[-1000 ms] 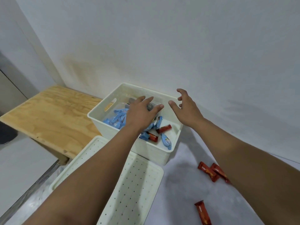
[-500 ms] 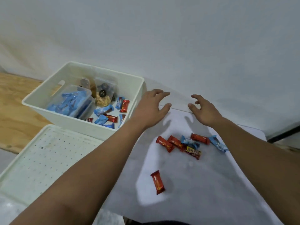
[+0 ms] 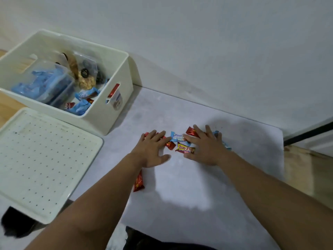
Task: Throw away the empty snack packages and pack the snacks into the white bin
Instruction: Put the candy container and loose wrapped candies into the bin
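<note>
The white bin (image 3: 115,112) stands at the upper left, holding blue wrapped snacks, red bars and clear bags of cookies. On the white table sheet (image 3: 198,186) lies a small cluster of snacks: a blue packet (image 3: 177,136), a yellow-and-red bar (image 3: 185,148) and red bars (image 3: 191,131). My left hand (image 3: 153,148) lies flat, fingers spread, over the red bars at the cluster's left end. My right hand (image 3: 207,145) lies spread over its right end, partly covering another blue packet (image 3: 225,143). One red bar (image 3: 139,181) lies alone beside my left forearm.
A white perforated lid (image 3: 41,159) lies in front of the bin at the left. A wooden board (image 3: 9,103) shows behind it. The wall runs along the back; wooden surface (image 3: 302,170) shows past the sheet's right edge.
The view swung right from the bin to the table. Both hands left the bin and came down onto the snack cluster, which looks pushed closer together.
</note>
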